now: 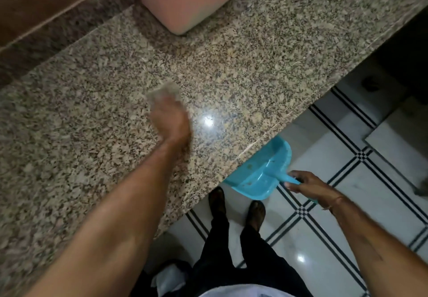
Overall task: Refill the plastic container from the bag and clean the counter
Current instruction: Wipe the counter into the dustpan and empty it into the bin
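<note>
Closest in, below the speckled granite table (231, 53), stand the person's legs in black trousers (231, 262). Two dark shoes (217, 200) are planted on the white tiled floor with black line borders (324, 148), toes just at the table's front edge.

Just off that edge, the right hand (310, 186) has its fingers curled tight round the handle of a turquoise plastic dustpan (259, 174). The pan is held against the table's front edge with its mouth tucked beneath the stone, so part of it is hidden. A few brownish specks lie in its tray.

Up on the table now: the left arm reaches in over the front edge, and the left hand (170, 123) sits on the stone towards the middle. It is badly blurred, so whether the fingers are spread flat or closed cannot be told. A pale, blurred patch (163, 91) shows at the fingertips, too smeared to name. A bright glare spot (208, 121) shines on the polished stone beside the hand.

Further across, at the table's far side and well apart from both hands, stands the pale pink plastic container with rounded corners (185, 0), upright on the stone, its top cut off by the frame. Behind the table's far left edge runs a brown wooden ledge (46, 0).
</note>
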{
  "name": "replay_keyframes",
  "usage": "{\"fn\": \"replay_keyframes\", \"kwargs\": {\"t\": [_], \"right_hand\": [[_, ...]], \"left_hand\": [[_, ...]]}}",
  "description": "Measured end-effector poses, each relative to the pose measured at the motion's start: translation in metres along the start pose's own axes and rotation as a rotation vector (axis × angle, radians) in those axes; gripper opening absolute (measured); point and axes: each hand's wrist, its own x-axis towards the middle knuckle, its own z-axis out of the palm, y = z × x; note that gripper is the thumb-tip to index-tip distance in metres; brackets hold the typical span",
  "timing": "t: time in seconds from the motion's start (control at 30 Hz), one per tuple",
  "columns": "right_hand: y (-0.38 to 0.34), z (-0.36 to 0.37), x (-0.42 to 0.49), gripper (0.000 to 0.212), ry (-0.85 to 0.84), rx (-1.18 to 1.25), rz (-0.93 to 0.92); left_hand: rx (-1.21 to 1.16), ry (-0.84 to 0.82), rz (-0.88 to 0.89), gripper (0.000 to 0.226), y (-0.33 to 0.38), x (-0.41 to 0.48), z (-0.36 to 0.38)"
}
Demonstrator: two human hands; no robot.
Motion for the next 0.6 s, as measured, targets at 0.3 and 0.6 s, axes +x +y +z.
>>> {"fn": "replay_keyframes", "kwargs": {"t": [0.3,0.6], "right_hand": [[-0.023,-0.017,-0.002,0.016,0.011,-0.058,0.033],[-0.024,-0.020,0.006,0.009,0.006,-0.062,0.037]], "left_hand": [[0.001,0.059,-0.162,0.043,-0.032,0.064,-0.009],[-0.111,-0.229,0.655,0.025,0.058,-0.014,0.019]]}}
